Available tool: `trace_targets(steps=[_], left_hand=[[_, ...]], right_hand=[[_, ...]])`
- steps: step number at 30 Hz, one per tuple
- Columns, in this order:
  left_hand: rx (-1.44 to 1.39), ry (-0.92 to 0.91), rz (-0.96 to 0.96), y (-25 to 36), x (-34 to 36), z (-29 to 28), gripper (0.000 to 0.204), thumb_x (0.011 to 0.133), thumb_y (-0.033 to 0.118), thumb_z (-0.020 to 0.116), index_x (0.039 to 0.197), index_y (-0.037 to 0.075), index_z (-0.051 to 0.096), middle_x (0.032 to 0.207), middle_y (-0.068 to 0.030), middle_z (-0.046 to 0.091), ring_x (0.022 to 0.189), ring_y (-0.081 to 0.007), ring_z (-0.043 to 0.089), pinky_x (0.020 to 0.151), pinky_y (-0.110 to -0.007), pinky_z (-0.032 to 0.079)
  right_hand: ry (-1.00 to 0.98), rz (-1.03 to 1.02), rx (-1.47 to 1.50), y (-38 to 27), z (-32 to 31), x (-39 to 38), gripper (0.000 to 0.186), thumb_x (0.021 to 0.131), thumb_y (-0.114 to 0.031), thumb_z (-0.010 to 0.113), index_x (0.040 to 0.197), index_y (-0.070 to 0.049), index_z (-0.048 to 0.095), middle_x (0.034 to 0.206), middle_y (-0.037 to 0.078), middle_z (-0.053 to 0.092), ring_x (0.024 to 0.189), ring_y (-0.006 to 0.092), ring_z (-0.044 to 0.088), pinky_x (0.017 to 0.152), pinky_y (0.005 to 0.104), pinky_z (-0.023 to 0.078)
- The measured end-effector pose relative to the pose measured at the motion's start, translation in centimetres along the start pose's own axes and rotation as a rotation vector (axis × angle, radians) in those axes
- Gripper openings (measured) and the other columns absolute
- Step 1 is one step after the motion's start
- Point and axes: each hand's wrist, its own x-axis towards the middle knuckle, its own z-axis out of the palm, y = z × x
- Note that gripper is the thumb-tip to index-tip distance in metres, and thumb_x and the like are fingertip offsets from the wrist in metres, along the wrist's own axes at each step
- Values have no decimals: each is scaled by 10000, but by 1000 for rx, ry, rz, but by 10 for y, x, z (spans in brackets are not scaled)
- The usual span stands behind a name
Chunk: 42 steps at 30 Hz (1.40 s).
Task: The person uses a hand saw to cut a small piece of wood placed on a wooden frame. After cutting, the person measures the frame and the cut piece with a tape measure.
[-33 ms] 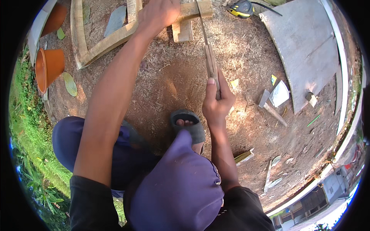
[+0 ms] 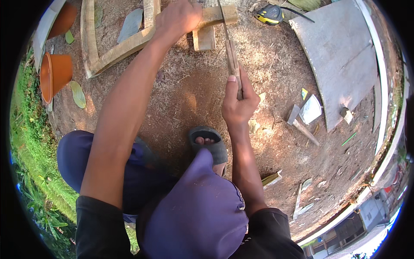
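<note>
At the top, my left hand (image 2: 181, 17) grips a short wooden board (image 2: 217, 16), which lies across another short wood piece (image 2: 204, 38). My right hand (image 2: 239, 97) is closed around the wooden handle of a saw (image 2: 224, 26), whose thin dark blade crosses the board just right of my left hand. A wooden frame (image 2: 120, 49) lies beside them at the upper left.
Orange plant pots (image 2: 58, 75) are at the left. A tape measure (image 2: 269, 15), a large grey panel (image 2: 338, 60), a hammer (image 2: 304, 129), a white scrap (image 2: 310, 108) and leaves lie at the right. My sandalled foot (image 2: 207, 142) is on the dirt below the board.
My right hand and the saw have moved forward, toward the top of the picture, along the cut. My left hand stays on the board.
</note>
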Motion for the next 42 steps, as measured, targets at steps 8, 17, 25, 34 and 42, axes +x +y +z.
trace_targets(steps=[8, 17, 25, 34, 42], left_hand=[[-242, -164, -201, -2, -13, -6, 460, 944, 305, 420, 602, 61, 606, 568, -109, 614, 525, -241, 567, 601, -470, 489], [-257, -170, -200, 4, -11, -4, 461, 957, 322, 417, 581, 90, 547, 506, -44, 533, 486, -208, 490, 596, -471, 471], [-245, -214, -244, 6, -15, -7, 499, 971, 348, 423, 605, 56, 595, 537, -82, 590, 486, -231, 537, 613, -473, 507], [-228, -156, -235, 2, -14, -5, 474, 953, 320, 417, 624, 44, 620, 606, -127, 645, 561, -264, 602, 662, -486, 514], [-233, -214, -224, 9, -6, -12, 476, 951, 328, 425, 679, 9, 649, 689, -195, 699, 657, -326, 677, 737, -531, 538]], right_hand=[[-116, -50, -210, 62, -114, -167, 487, 997, -217, 569, 1293, 164, 634, 992, 279, 766, 711, 219, 757, 642, 311, 577], [-29, -6, -29, 11, -9, -12, 415, 1003, -120, 618, 1369, 76, 627, 677, 61, 648, 533, 100, 544, 503, 292, 430], [-12, -89, -166, 52, -86, -139, 513, 1024, -260, 540, 1359, 120, 619, 863, 108, 756, 668, 71, 616, 605, 252, 479], [-41, -80, -78, 38, -44, -63, 431, 999, -152, 614, 1360, 84, 628, 769, 105, 703, 572, 110, 593, 534, 280, 464], [8, -21, 34, 17, -25, -39, 429, 1023, -162, 588, 1377, 77, 626, 744, -22, 602, 613, 38, 469, 536, 240, 367]])
